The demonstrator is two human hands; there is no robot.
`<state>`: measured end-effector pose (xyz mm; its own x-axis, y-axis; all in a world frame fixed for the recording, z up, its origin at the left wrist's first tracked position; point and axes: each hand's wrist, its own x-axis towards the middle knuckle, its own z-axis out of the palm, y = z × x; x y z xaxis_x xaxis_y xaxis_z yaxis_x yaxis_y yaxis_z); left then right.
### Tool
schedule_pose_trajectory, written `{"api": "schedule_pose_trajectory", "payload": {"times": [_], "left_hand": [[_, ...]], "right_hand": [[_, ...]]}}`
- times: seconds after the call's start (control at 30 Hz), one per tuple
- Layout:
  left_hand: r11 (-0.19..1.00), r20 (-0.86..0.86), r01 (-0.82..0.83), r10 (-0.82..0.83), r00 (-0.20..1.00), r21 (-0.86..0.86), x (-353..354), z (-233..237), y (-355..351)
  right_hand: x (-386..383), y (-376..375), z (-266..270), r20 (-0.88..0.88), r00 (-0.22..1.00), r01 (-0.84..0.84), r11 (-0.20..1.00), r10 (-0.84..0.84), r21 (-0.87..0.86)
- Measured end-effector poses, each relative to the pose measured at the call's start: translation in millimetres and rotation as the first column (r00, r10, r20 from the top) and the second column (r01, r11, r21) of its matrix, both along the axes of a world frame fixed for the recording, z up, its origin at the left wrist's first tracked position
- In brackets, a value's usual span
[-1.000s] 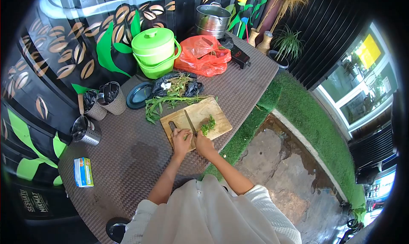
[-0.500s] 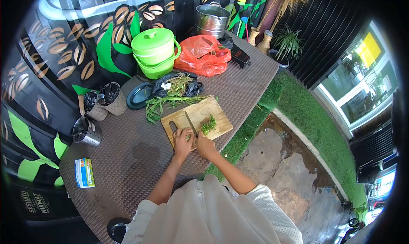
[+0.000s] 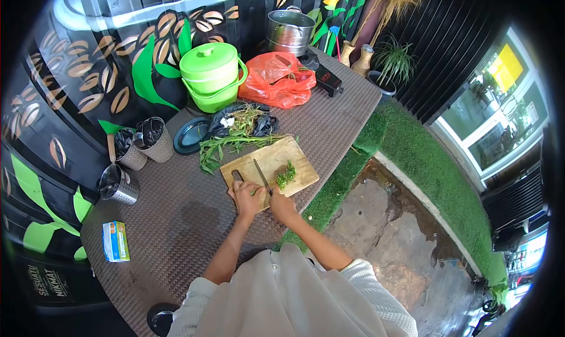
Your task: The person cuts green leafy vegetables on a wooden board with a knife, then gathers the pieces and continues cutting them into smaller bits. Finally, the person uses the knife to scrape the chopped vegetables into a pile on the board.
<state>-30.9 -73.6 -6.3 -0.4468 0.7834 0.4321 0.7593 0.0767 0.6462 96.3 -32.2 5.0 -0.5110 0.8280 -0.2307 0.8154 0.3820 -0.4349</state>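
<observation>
A wooden cutting board [image 3: 298,163] lies on the brown table, tilted in view. My right hand [image 3: 282,206] is closed on the handle of a knife [image 3: 261,172], whose blade points away from me over the board. My left hand [image 3: 245,197] rests at the board's near left part, fingers bent together over a bit of green leaf that shows beside them. Chopped greens [image 3: 286,176] lie in a small pile right of the blade. Long leafy stems [image 3: 213,149] lie along the board's far left edge.
Behind the board are a black bag [image 3: 268,124] with plant scraps, a dark plate [image 3: 191,134], a lime-green bucket [image 3: 207,72], a red plastic bag [image 3: 274,84] and a steel pot [image 3: 289,32]. Cutlery holders [image 3: 155,143] and a blue-green packet [image 3: 115,242] are at left.
My left hand has shifted slightly left and down on the board, and its fingers lie nearer the board's handle slot. The knife stays in my right hand.
</observation>
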Motion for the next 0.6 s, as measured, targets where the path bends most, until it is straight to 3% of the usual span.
{"api": "schedule_pose_trajectory", "payload": {"times": [0.07, 0.2, 0.4, 0.47, 0.6], "left_hand": [[1.0, -0.033, 0.022, -0.022, 0.999, 0.002, -0.1, -1.5, -1.9], [0.994, -0.15, 0.099, -0.09, 0.984, 0.052, 1.8, -6.3, -2.5], [0.994, -0.139, 0.103, -0.098, 0.985, 0.031, 3.0, -5.3, -1.0], [0.994, -0.133, 0.112, -0.109, 0.985, 0.011, 2.7, -4.5, -0.9], [0.993, -0.145, 0.114, -0.116, 0.983, -0.02, 2.7, -4.3, -2.3]], "right_hand": [[-2.2, -11.9, 0.4, -0.032, 0.997, 0.068, 0.998, -0.067, 0.019], [-12.2, -4.9, -7.5, -0.002, 0.999, 0.046, 0.998, -0.046, 0.048], [-8.7, 11.4, 9.0, -0.1, 0.995, -0.025, 0.999, 0.028, 0.029], [-9.9, -5.3, 10.2, -0.029, 0.997, 0.067, 0.998, -0.066, 0.022], [-14.9, -13.0, -5.8, -0.024, 0.997, 0.073, 0.997, -0.073, 0.034]]}}
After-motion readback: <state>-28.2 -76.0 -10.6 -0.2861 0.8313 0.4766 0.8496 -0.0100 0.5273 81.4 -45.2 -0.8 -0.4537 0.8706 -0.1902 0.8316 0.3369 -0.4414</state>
